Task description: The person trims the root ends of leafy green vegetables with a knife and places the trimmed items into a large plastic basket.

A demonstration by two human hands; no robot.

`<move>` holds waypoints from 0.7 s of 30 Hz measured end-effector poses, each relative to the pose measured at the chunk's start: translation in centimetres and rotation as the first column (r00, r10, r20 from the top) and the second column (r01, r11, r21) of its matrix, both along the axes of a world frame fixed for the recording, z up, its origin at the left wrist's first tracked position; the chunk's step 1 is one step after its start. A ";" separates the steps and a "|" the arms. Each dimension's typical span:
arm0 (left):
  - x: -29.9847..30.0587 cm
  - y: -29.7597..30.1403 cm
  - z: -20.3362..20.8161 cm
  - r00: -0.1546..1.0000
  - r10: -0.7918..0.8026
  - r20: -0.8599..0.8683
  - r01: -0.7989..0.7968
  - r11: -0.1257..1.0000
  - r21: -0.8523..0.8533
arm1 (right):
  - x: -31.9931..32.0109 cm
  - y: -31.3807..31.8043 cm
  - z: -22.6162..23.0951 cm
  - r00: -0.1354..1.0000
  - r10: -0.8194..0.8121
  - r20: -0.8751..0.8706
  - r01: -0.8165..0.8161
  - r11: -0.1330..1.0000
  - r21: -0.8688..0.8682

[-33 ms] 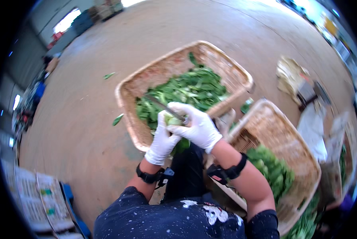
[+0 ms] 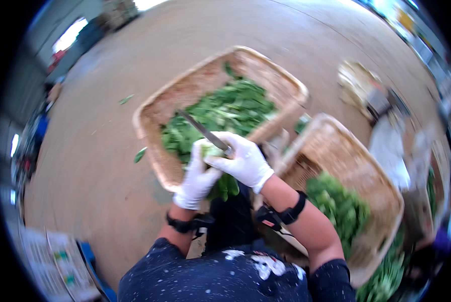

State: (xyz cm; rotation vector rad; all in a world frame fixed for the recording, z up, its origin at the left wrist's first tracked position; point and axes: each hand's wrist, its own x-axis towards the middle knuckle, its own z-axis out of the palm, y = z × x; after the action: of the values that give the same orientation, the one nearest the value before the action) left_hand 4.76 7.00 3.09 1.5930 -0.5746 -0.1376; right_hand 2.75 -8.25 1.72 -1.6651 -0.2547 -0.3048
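Perhaps the chief risk is a slip of the knife (image 2: 202, 130), gripped in the curled right hand (image 2: 243, 161), as its blade sits close to the gloved left hand (image 2: 197, 181), closed around a leafy vegetable (image 2: 228, 187) over the front basket's (image 2: 280, 83) near edge. That basket holds loose cut leaves (image 2: 235, 108), while the right-hand basket (image 2: 356, 161) has bunched green heads (image 2: 336, 201) toward its near side

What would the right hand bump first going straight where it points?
Probably the leafy vegetable in the left hand: the right hand, holding a knife, points up and left toward it. Depth is unclear, so they may already touch.
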 end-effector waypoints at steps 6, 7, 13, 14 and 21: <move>1.5 -4.1 -1.9 0.907 -0.180 -0.381 0.214 0.976 0.049 | -16.3 -11.4 -0.8 0.920 -0.124 -0.371 0.342 0.716 0.609; 2.4 -5.1 -2.9 0.904 -0.133 -0.407 0.158 0.987 0.028 | -20.1 -13.5 -1.3 0.857 -0.281 -0.432 0.509 0.592 0.625; 7.7 -12.3 -8.0 0.912 -0.220 -0.348 0.268 0.959 0.096 | -35.7 -16.2 -4.4 0.499 -0.680 -0.538 0.866 0.363 0.345; 8.0 -13.3 -8.4 0.972 -0.233 -0.025 0.233 0.947 0.220 | -37.4 -16.2 -4.9 0.399 -0.703 -0.589 0.916 0.284 0.282; 4.2 -19.4 -4.2 0.607 -0.054 0.793 -0.207 0.952 0.223 | -41.5 -17.8 -4.8 0.260 -0.733 -0.629 0.884 -0.081 0.461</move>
State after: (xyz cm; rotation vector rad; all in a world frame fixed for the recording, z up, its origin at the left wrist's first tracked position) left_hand 8.99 -12.41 -1.12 1.9446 -1.2217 0.6360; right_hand -38.74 -26.04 -3.03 -0.6643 1.0815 -1.0474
